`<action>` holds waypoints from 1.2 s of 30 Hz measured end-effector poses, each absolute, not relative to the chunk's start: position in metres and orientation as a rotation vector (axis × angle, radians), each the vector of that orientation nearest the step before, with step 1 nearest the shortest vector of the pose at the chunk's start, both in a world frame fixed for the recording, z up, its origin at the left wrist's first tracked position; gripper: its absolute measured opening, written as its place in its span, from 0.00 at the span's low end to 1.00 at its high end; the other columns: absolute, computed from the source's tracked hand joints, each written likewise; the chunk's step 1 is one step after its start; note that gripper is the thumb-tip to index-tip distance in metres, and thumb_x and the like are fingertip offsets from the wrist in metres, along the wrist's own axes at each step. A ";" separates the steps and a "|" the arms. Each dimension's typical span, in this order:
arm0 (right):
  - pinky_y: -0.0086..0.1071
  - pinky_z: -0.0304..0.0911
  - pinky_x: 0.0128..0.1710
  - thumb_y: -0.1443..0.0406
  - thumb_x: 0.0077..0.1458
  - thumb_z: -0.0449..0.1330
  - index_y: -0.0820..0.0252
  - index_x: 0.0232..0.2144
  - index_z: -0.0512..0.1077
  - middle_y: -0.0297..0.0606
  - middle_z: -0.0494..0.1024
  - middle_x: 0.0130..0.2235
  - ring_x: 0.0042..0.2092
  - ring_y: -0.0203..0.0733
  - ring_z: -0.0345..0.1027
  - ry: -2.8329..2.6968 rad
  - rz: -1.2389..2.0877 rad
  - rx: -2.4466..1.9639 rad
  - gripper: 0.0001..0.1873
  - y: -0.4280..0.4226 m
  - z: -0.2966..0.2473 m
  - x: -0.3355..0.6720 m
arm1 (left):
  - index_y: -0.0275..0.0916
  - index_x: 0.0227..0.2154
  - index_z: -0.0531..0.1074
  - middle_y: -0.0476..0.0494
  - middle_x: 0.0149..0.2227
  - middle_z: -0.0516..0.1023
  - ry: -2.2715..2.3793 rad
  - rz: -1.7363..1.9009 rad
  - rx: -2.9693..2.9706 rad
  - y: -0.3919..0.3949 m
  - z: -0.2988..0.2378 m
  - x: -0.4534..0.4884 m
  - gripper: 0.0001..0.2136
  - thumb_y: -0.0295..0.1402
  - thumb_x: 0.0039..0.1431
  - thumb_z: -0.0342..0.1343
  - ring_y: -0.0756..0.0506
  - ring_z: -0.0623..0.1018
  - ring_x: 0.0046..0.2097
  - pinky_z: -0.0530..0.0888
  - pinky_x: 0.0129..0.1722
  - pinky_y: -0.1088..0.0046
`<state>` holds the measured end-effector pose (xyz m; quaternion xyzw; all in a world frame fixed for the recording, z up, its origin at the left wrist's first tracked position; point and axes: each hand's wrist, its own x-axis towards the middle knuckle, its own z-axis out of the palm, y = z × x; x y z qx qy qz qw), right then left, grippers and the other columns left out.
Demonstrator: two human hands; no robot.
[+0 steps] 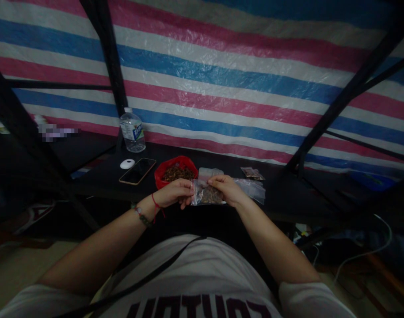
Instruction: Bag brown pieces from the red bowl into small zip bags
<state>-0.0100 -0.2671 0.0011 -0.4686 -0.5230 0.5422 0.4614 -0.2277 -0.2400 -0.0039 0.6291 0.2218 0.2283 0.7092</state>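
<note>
Between my hands, above the front edge of the black table, is a clear zip bag with small brown pieces inside. My left hand pinches the bag at its left end, where the zip strip runs. At the other side my right hand grips the bag, thumb and fingers closed on it. Just behind my left hand a red bag, open at the top, holds a heap of small brown pieces. Flat clear bags lie beyond my right hand.
Behind the red bag's right side sits a pale translucent container. Filled small bags lie at the back right. To the left are a phone, a white round object and a large clear bottle. Black metal posts flank the table.
</note>
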 end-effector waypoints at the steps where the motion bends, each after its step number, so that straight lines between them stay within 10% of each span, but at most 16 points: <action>1: 0.27 0.56 0.24 0.54 0.41 0.67 0.60 0.26 0.74 0.32 0.72 0.24 0.24 0.33 0.62 -1.285 1.257 -1.160 0.16 -0.266 0.001 -0.010 | 0.33 0.22 0.68 0.49 0.17 0.72 0.496 0.528 1.391 -0.240 -0.004 -0.227 0.15 0.41 0.47 0.62 0.54 0.69 0.15 0.62 0.14 0.82; 7: 0.28 0.59 0.31 0.53 0.50 0.61 0.58 0.27 0.69 0.33 0.70 0.28 0.31 0.35 0.62 -1.472 0.690 -1.115 0.15 -0.273 0.009 -0.016 | 0.33 0.23 0.69 0.50 0.17 0.71 0.586 0.705 1.442 -0.237 -0.006 -0.221 0.15 0.42 0.49 0.61 0.55 0.69 0.16 0.60 0.14 0.82; 24: 0.27 0.58 0.30 0.61 0.54 0.54 0.62 0.22 0.72 0.32 0.73 0.24 0.27 0.33 0.64 -1.998 1.117 -1.013 0.14 -0.283 0.007 -0.024 | 0.33 0.26 0.71 0.48 0.20 0.73 0.569 0.556 1.662 -0.247 -0.004 -0.213 0.18 0.47 0.52 0.58 0.53 0.74 0.21 0.63 0.19 0.81; 36: 0.27 0.40 0.22 0.67 0.47 0.53 0.61 0.13 0.62 0.27 0.56 0.15 0.20 0.29 0.49 -2.019 0.597 -1.408 0.14 -0.283 -0.001 -0.035 | 0.36 0.17 0.68 0.52 0.14 0.68 0.943 0.619 1.888 -0.249 -0.007 -0.205 0.09 0.29 0.49 0.49 0.52 0.71 0.18 0.64 0.20 0.80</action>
